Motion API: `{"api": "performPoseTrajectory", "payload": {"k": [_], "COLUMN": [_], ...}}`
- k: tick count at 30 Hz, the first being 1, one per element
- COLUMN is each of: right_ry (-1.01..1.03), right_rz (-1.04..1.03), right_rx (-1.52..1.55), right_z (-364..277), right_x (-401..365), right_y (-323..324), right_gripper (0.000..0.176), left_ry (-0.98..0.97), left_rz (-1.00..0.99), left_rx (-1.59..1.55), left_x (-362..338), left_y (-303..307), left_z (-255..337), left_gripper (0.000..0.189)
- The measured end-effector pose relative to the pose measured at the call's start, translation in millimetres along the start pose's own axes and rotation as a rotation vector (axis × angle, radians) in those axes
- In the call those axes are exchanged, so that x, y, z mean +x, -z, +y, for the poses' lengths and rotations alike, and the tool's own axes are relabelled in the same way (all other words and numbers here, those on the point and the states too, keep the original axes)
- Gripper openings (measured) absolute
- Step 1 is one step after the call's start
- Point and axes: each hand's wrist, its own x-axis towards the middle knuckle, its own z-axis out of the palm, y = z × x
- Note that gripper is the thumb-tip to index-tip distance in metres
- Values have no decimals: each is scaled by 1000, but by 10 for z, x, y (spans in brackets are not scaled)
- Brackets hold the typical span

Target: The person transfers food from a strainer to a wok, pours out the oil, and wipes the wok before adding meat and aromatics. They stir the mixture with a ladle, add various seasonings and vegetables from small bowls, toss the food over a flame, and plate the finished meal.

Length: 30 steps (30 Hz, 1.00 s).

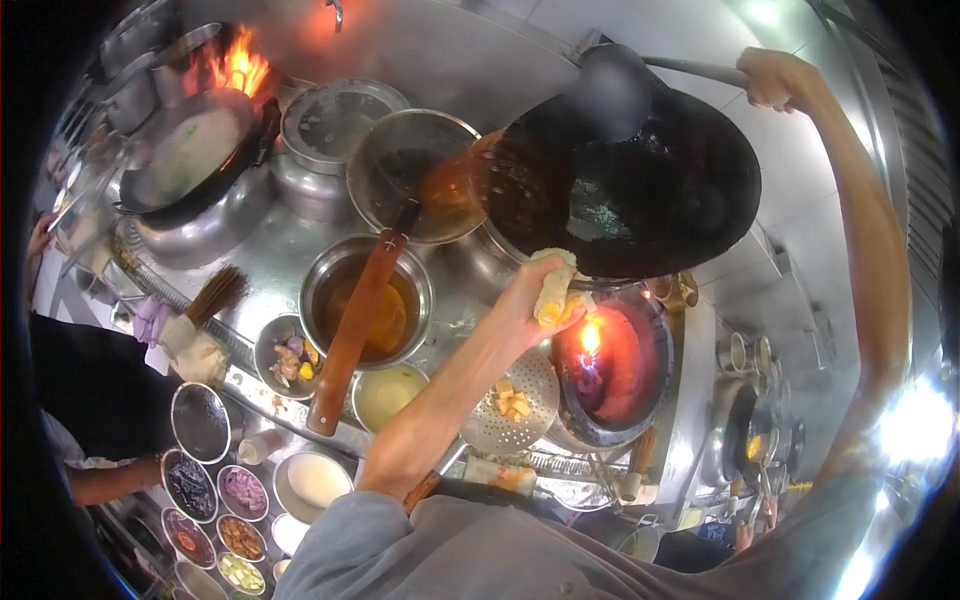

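Note:
My left hand is closed around a folded yellowish cloth at the near edge of a black wok. The wok is tipped to the left, and brownish liquid runs over its edge toward a round metal pot. With fingers wrapped round the handle, my right hand holds a ladle, its blurred bowl over the wok's far side. Below my left hand is a lit burner. Golden cubes lie on a perforated skimmer beside it.
A second wok with pale liquid stands at upper left, flames behind it. A wooden-handled tool crosses a bowl of amber liquid. Several ingredient bowls fill the lower left, near another person's arm.

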Motion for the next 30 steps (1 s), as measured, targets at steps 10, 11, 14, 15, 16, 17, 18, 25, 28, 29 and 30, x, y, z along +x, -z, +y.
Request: {"api": "performPoseTrajectory", "payload": {"k": [10, 11, 14, 15, 16, 17, 18, 25, 28, 29, 30], "right_ry": [191, 180, 136, 210, 279, 245, 207, -160, -414, -569, -619], "right_rz": [153, 191, 236, 324, 417, 388, 354, 267, 255, 46, 31], "right_rx": [-247, -244, -177, -58, 60, 128, 199, 923, 1221, 1450, 1531], "right_z": [-623, -652, -556, -396, -242, -128, 6, 726, 757, 794, 804], "right_x": [-140, -135, -211, -147, -148, -213, -238, -1399, -2366, -2675, -2972], "right_y": [342, 288, -17, -265, -499, -714, -1014, -3785, -4523, -4768, -4964], "right_gripper": [19, 20, 24, 22, 20, 21, 22, 28, 26, 22, 21], "left_ry": [-47, -10, 45, -57, -158, -194, -176, -95, -26, 4, 21], "left_rz": [-453, -430, -444, -339, -238, -190, -179, 129, 223, 268, 266], "left_rx": [-416, -450, -486, -348, -208, -102, -79, 283, 379, 395, 419], "left_x": [421, 466, 423, 346, 278, 269, 213, -58, -8, -45, -31], "left_y": [148, 173, 239, 241, 240, 330, 350, 541, 636, 535, 518], "left_z": [-166, -188, -281, -338, -404, -511, -611, -1769, -2343, -2525, -2695], "left_gripper": [9, 8, 10, 16, 22, 19, 19, 13, 10, 11, 11]}}
